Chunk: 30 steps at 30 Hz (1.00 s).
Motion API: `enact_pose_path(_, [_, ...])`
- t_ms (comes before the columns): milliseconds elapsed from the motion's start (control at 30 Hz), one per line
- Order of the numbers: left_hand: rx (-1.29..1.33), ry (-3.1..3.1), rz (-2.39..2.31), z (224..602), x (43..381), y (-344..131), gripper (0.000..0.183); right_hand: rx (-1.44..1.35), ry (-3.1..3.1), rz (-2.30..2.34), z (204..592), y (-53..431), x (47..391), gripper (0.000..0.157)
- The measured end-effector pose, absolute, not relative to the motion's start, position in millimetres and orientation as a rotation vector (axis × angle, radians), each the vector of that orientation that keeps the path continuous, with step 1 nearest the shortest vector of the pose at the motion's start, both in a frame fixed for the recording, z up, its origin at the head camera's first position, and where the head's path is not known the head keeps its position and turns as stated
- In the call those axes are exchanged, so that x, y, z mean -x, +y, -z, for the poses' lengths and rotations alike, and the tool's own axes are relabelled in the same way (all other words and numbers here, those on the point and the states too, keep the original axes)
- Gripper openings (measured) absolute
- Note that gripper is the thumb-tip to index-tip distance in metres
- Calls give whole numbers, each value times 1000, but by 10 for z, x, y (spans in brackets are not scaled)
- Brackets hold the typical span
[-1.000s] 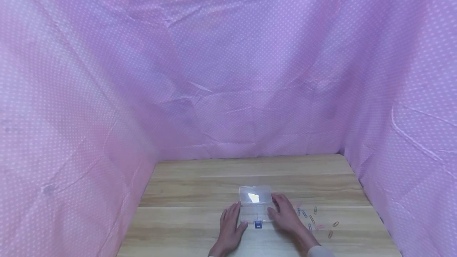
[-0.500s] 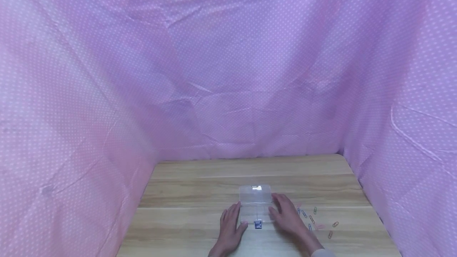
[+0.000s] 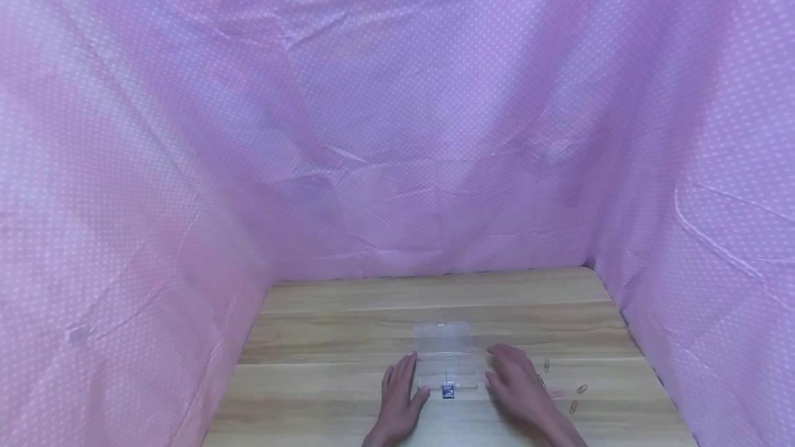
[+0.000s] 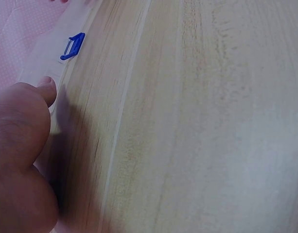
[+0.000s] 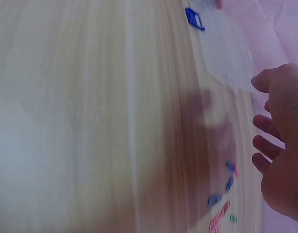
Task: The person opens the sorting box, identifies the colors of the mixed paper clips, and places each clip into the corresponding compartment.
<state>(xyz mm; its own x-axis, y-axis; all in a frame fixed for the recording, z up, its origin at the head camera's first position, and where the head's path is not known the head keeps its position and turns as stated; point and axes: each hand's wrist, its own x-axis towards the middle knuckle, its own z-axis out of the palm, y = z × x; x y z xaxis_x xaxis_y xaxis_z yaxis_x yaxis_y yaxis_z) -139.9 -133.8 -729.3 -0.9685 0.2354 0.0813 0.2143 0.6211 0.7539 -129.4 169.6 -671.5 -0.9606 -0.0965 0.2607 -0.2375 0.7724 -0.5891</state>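
On the wooden table [image 3: 323,330], the clear plastic box [image 3: 431,368] has its lid back, the left hand [image 3: 399,393] rests straight-fingered at its side, and the right hand [image 3: 520,386], loose and holding nothing, could scatter the nearby paper clips [image 5: 214,200] if it sweeps too low.

The table [image 3: 323,336] is of light wood colour, with darker grain and thin pale lines that run across its top. Its far right corner is rounded. Behind the table and at both its sides there is a cloth [image 3: 397,116], pink turning to purple, with small white dots. The cloth has many creases [image 3: 714,245], and on its left side, low, there is one small greyish patch [image 3: 79,334]. Both wrist views also show this pink cloth.
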Motion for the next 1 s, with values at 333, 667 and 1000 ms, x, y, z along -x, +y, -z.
enact_pose_path(333, [-397,2846,-1312,7333,1386,-1337,74,-247,-2602,-858,6834,2126,1196,47])
enact_pose_path(667, [-363,2780,-1302,7302,1383,-1344,77,-151,-2633,-918,6885,2504,1195,44])
enact_pose_path(1000, [-426,2848,-1321,7343,1380,-1341,75,-65,-2754,-925,6872,2722,1305,34])
